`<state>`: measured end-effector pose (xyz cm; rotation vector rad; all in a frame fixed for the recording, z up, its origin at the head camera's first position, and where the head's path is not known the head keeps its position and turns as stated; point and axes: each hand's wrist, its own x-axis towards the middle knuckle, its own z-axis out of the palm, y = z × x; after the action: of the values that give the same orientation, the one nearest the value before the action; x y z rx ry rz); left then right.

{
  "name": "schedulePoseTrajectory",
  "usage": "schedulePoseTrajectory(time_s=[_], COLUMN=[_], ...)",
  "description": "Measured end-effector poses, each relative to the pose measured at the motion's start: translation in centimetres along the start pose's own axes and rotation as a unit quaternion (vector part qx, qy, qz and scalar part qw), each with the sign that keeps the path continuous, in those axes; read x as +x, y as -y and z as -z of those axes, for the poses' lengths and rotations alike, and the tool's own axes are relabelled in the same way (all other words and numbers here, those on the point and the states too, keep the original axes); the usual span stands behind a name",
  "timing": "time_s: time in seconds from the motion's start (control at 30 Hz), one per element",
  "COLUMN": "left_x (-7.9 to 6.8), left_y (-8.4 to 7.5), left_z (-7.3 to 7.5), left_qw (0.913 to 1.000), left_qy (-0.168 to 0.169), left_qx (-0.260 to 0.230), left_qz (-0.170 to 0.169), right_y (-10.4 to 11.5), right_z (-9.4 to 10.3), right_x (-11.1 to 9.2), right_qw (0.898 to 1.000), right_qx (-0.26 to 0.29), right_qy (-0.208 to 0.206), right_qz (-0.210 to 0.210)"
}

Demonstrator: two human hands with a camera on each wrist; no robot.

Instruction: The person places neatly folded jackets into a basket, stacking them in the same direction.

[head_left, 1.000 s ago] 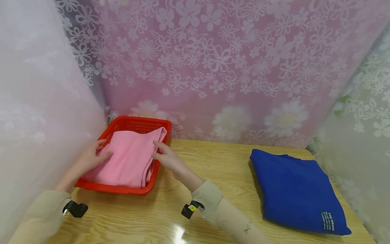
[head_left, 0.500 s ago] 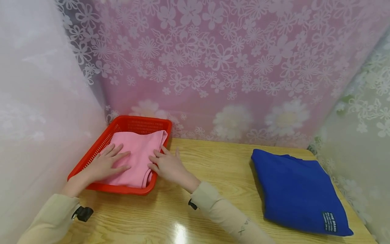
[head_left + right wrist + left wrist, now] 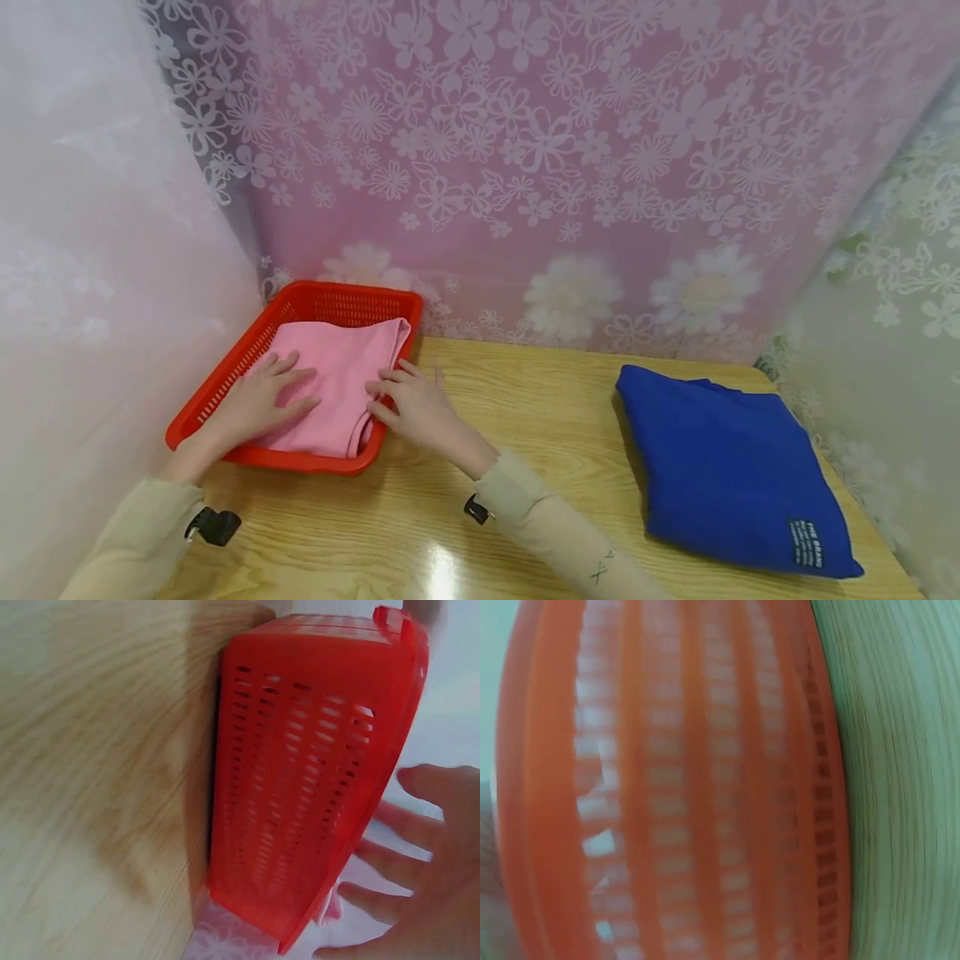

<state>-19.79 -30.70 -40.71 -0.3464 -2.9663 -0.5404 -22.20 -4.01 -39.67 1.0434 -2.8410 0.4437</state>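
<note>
A folded pink cloth lies in a red plastic basket with slotted walls, at the left of the table. My left hand rests on the cloth's left part, fingers spread and straight. At the basket's right rim my right hand reaches over, its spread fingertips on the cloth's folded right edge. In the right wrist view the fingers of that hand extend past the rim, apart from one another. The left wrist view shows mostly the basket wall, with a sliver of hand at its left edge.
A folded blue garment with a dark printed label lies on the right side of the wooden table. Flowered curtains hang behind and on both sides, and the basket stands close to the left one.
My left hand has moved from the basket's left rim onto the pink cloth and flattened. The right hand's fingers have spread from a pinch-like pose at the cloth's edge. The blue garment stays put.
</note>
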Motion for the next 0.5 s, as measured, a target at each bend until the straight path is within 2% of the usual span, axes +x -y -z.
schedulePoseTrajectory(time_s=[0.1, 0.23, 0.37, 0.5], left_x=[0.0, 0.2, 0.8, 1.6], left_y=[-2.1, -5.6, -8.8, -11.8], left_z=[0.2, 0.4, 0.1, -0.9], left_qw=[0.9962, 0.9836, 0.9719, 0.9657], left_qy=[-0.085, -0.179, -0.233, -0.252], left_qx=[-0.018, -0.018, -0.002, -0.001], left_qz=[-0.007, -0.013, -0.037, -0.062], right_y=[-1.0, -2.4, -3.9, -5.6], right_z=[0.5, 1.6, 2.8, 3.6], right_x=[-1.2, -2.7, -4.2, -5.6], right_qw=[0.997, 0.984, 0.974, 0.973], right_qx=[0.028, 0.042, 0.031, 0.007], right_qy=[-0.07, -0.163, -0.211, -0.221], right_qz=[0.025, 0.056, 0.071, 0.064])
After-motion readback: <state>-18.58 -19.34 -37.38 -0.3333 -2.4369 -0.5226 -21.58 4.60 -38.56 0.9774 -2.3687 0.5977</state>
